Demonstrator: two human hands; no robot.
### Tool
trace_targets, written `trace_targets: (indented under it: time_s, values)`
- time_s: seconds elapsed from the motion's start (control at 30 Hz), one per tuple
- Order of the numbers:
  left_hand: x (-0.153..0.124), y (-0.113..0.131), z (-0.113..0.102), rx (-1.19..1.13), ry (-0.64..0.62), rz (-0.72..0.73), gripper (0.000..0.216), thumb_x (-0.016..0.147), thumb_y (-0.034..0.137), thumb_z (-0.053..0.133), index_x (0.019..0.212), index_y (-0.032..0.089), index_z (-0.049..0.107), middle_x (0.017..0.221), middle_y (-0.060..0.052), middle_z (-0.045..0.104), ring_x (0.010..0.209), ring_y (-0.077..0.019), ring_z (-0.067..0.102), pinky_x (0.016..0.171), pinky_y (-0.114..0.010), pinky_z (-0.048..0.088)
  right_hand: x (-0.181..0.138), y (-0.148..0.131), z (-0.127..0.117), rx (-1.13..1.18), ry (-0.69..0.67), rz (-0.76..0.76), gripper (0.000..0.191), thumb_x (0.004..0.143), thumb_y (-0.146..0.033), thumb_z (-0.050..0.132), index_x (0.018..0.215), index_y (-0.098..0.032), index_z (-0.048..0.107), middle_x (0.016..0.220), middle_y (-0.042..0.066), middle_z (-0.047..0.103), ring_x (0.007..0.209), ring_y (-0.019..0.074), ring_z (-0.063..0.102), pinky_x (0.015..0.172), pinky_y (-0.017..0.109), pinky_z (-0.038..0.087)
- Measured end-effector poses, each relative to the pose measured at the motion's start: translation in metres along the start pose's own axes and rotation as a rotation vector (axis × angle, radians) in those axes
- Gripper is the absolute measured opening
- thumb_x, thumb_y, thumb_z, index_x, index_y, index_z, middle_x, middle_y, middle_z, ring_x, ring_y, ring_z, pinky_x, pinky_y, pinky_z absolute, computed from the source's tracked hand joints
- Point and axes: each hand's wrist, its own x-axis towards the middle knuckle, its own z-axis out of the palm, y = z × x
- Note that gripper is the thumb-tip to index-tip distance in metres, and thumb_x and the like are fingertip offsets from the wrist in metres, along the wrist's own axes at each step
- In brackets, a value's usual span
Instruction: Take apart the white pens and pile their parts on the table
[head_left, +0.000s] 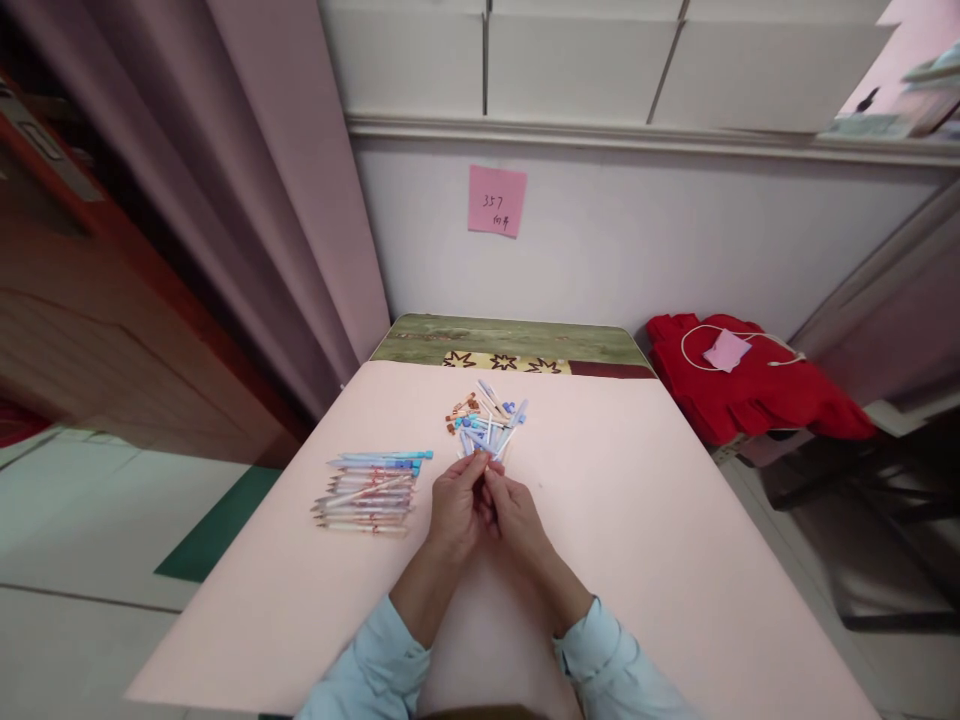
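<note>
2 hands met over the pale pink table cover (637, 570), fingers curled in, thumbs and fingertips brought together. Left hand (454, 507) and right hand (519, 515) sat side by side, wrists apart, sleeves toward the near edge. Couldn't tell if a small part was pinched between the tips; the fingers hid it.

Key geometry: 2 groups, 2 directions. Loose pile of pen parts (489, 428) lay straight ahead, just beyond the fingertips, roughly centred, so neither hand was clearly nearer. No common axis there: pale blue barrels and thin white sticks pointed every which way, brown pieces (463, 408) at its left side.

Row of pens (367, 492) lay off to the left, left hand clearly nearer, its knuckles a short gap from the row's right end. Long axes ran left-right, about square to the line from hands to pile, tips pointing left. 1 pen sat aslant on top of the others.

Background: pink note (497, 202) on the wall marked 357, red cloth (750, 400) off right, apart from the table.
</note>
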Motion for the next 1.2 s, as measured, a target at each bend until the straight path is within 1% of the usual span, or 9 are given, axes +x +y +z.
trace_targets:
  time_s: [0.07, 0.13, 0.23, 0.37, 0.47, 0.67, 0.8, 0.97, 1.2]
  values:
    - [0.006, 0.007, -0.009, 0.096, 0.029, 0.122, 0.033, 0.066, 0.042, 0.076, 0.078, 0.012, 0.066, 0.066, -0.002, 0.067, 0.049, -0.0091, 0.055, 0.047, -0.02, 0.044, 0.0, -0.005, -0.015, -0.158, 0.036, 0.006, 0.055, 0.087, -0.067, 0.04, 0.063, -0.019, 0.053, 0.047, -0.003, 0.05, 0.037, 0.0101, 0.042, 0.039, 0.023, 0.029]
    - [0.013, 0.016, -0.022, 0.269, 0.095, 0.256, 0.033, 0.068, 0.042, 0.074, 0.082, 0.014, 0.065, 0.07, -0.002, 0.069, 0.056, -0.0108, 0.059, 0.052, -0.021, 0.044, 0.0, -0.013, -0.041, -0.378, 0.217, -0.07, 0.05, 0.09, -0.061, 0.04, 0.073, -0.018, 0.061, 0.054, -0.001, 0.055, 0.044, 0.0123, 0.049, 0.046, 0.024, 0.035]
    - [0.017, 0.024, -0.04, 0.658, 0.119, 0.334, 0.033, 0.074, 0.047, 0.065, 0.086, 0.016, 0.067, 0.064, 0.0, 0.066, 0.049, -0.0114, 0.054, 0.047, -0.022, 0.037, 0.0, -0.025, -0.082, -0.837, 0.478, -0.117, 0.022, 0.08, -0.041, 0.062, 0.085, -0.02, 0.065, 0.066, 0.001, 0.061, 0.063, 0.0163, 0.056, 0.059, 0.026, 0.036]
    - [0.017, 0.017, -0.052, 1.043, 0.116, 0.387, 0.033, 0.078, 0.049, 0.058, 0.078, 0.018, 0.068, 0.051, 0.002, 0.058, 0.048, -0.0151, 0.055, 0.05, -0.025, 0.037, -0.003, -0.027, -0.109, -1.083, 0.321, -0.049, 0.015, 0.072, -0.026, 0.068, 0.087, -0.024, 0.068, 0.075, 0.0, 0.062, 0.07, 0.0159, 0.057, 0.063, 0.025, 0.036]
    - [0.019, 0.011, -0.054, 1.089, 0.137, 0.348, 0.031, 0.08, 0.048, 0.054, 0.081, 0.019, 0.065, 0.052, 0.002, 0.057, 0.047, -0.0154, 0.056, 0.05, -0.026, 0.037, -0.005, -0.026, -0.108, -1.139, 0.251, -0.056, 0.003, 0.076, -0.025, 0.065, 0.077, -0.023, 0.067, 0.077, 0.0, 0.063, 0.071, 0.0147, 0.057, 0.064, 0.024, 0.035]
    - [0.015, 0.011, -0.054, 1.214, 0.121, 0.252, 0.04, 0.071, 0.04, 0.067, 0.102, 0.017, 0.058, 0.074, 0.0, 0.062, 0.058, -0.0156, 0.058, 0.056, -0.026, 0.039, 0.001, -0.028, -0.093, -1.238, 0.273, -0.04, 0.013, 0.083, -0.025, 0.058, 0.073, -0.019, 0.064, 0.08, 0.005, 0.067, 0.073, 0.0167, 0.058, 0.064, 0.026, 0.033]
    - [0.005, 0.011, -0.046, 1.422, 0.075, 0.302, 0.052, 0.052, 0.032, 0.081, 0.096, 0.017, 0.056, 0.09, -0.004, 0.059, 0.083, -0.0212, 0.06, 0.066, -0.027, 0.04, 0.019, -0.027, -0.071, -1.088, 0.299, -0.077, 0.013, 0.082, -0.022, 0.056, 0.072, -0.018, 0.062, 0.075, 0.006, 0.068, 0.072, 0.0175, 0.059, 0.064, 0.026, 0.035]
    - [0.018, 0.014, -0.035, 1.481, 0.005, 0.32, 0.032, 0.058, 0.02, 0.074, 0.086, 0.016, 0.059, 0.084, -0.006, 0.058, 0.092, -0.0247, 0.058, 0.071, -0.028, 0.04, 0.044, -0.017, -0.048, -0.946, 0.302, -0.116, 0.004, 0.074, -0.018, 0.06, 0.076, -0.018, 0.064, 0.074, 0.004, 0.068, 0.071, 0.0172, 0.06, 0.065, 0.025, 0.038]
    - [0.054, 0.019, -0.036, 1.502, 0.023, 0.343, 0.028, 0.06, 0.02, 0.075, 0.084, 0.015, 0.062, 0.087, -0.008, 0.062, 0.091, -0.025, 0.058, 0.075, -0.029, 0.041, 0.058, -0.001, -0.039, -0.684, 0.36, -0.07, 0.021, 0.061, -0.019, 0.068, 0.08, -0.018, 0.061, 0.071, 0.0, 0.067, 0.066, 0.0162, 0.061, 0.063, 0.025, 0.043]
